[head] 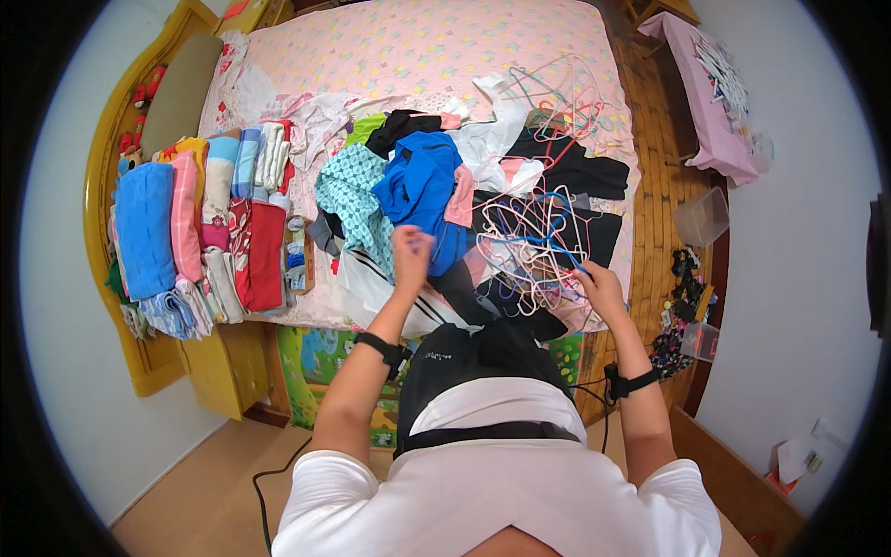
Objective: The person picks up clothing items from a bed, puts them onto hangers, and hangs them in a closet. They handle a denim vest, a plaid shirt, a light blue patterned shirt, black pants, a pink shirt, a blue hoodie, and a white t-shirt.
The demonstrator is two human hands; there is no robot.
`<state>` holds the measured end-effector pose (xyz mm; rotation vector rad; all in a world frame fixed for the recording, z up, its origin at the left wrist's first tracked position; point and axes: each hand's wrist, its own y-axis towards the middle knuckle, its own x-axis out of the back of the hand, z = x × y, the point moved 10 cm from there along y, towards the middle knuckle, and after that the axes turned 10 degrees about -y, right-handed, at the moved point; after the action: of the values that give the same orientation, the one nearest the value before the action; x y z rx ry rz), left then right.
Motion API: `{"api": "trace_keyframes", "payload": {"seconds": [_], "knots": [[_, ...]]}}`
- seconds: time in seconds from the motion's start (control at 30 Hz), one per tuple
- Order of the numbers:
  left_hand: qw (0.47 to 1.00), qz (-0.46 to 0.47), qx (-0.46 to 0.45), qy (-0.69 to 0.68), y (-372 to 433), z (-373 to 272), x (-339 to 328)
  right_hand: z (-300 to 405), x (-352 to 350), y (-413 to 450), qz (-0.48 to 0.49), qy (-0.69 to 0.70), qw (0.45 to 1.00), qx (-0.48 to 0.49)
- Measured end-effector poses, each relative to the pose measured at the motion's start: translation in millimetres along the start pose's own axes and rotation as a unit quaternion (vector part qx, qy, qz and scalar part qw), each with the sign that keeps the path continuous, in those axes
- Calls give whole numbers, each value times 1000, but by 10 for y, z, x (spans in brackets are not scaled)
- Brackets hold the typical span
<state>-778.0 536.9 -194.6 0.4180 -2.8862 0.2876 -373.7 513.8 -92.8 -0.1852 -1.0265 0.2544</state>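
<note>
My right hand (603, 292) grips a blue clothes hanger (553, 240) at the right side of a tangled pile of white and pink hangers (518, 264). The blue hanger lies across that pile. My left hand (412, 256), blurred and with curled fingers, is over the clothes heap. It is nearest to a bright blue garment (418, 177) and a teal patterned garment (351, 191). Whether it touches or pinches the cloth is unclear. White fabric with black stripes (379, 285) lies below the left hand, by the bed's near edge.
Folded towels and linens, among them a blue towel (144, 230), are stacked at the left. Beside them sits a box of rolled socks (298, 257). More hangers (567, 104) and black clothes (592, 170) lie on the pink bedspread (431, 42). Cables hang from both my forearm bands.
</note>
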Motion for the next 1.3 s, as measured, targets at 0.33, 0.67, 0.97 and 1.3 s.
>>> {"api": "trace_keyframes", "payload": {"seconds": [0.33,0.67,0.97,1.3], "knots": [[963,-191,136,-130,683,1568,1452,31,143,-86,-70,150,984,-62],[877,471,-90,28,-1209,-1617,-1685,401,-419,198,43,302,937,-168],[945,245,-215,37,-614,-1549,-839,274,-106,292,-61,352,932,-65],[908,311,-278,28,-791,-2163,-1313,1159,627,-66,63,580,812,-20]]}}
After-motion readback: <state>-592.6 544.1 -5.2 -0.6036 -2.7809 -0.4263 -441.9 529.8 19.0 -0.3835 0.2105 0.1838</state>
